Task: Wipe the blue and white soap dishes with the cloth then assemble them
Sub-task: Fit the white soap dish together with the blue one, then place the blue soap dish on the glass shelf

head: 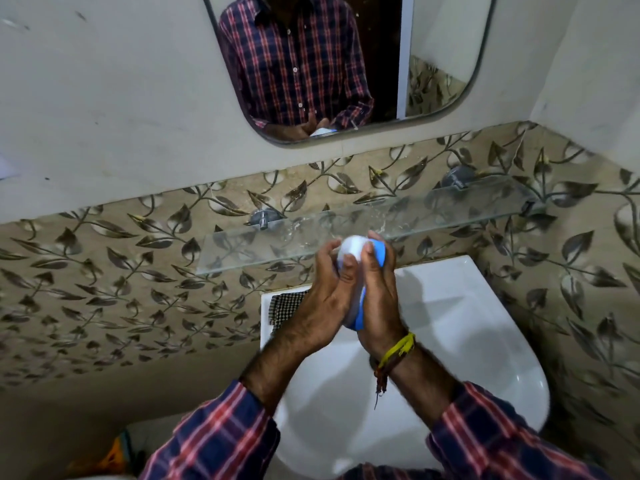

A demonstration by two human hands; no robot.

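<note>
Both hands hold the soap dishes together above the sink. The white dish (352, 250) faces left, with the blue dish (379, 252) against its right side; the blue rim shows again lower down between my palms. My left hand (329, 289) grips the white side, fingers curled over its top edge. My right hand (379, 292) wraps the blue side, thumb across the white face. The checked cloth (287, 304) lies on the sink's back left corner, partly hidden behind my left wrist.
A white washbasin (485, 334) sits below my hands. A glass shelf (415, 216) on two metal brackets runs along the leaf-patterned tiled wall (104, 289) just behind them. A mirror (329, 64) hangs above. Something orange (114, 459) lies at the lower left.
</note>
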